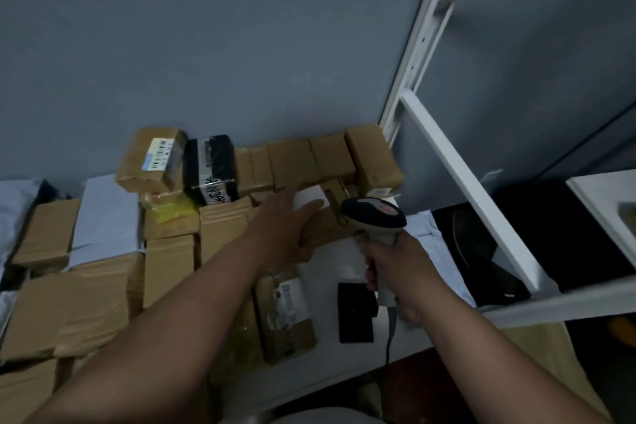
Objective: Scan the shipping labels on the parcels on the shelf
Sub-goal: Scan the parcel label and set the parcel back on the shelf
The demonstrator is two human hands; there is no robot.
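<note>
A person's right hand (395, 272) grips the handle of a corded barcode scanner (373, 217), its head pointed toward a brown box (330, 224) that the left hand (285, 227) steadies with fingers spread flat over the top, beside the white label (309, 198) on the box's upper face. Neither hand is idle: the right is wrapped tight round the scanner grip, while the left lies open, pressing without closing round anything.

The box sits on the white shelf (323, 365), in front of a row of brown parcels (309, 158) standing against the grey wall. To the left of the box, cardboard parcels (103, 286) lie stacked in rough piles, topped by a brown package with a printed label (151, 162) and a black-wrapped package (211, 165) with handwriting on it. Just nearer the camera than the box lies a flat brown parcel (285, 313) with its label facing up, and beside that a small black object (356, 311). A white shelf upright (416, 55) rises to the right of the box.

Nothing shows which parcels have been scanned. Judging from the aimed scanner and the many packages around, the work appears to be mid-course, with one label being read and much of the shelf possibly remaining. Several labels are turned out of sight and would likely need turning up.
</note>
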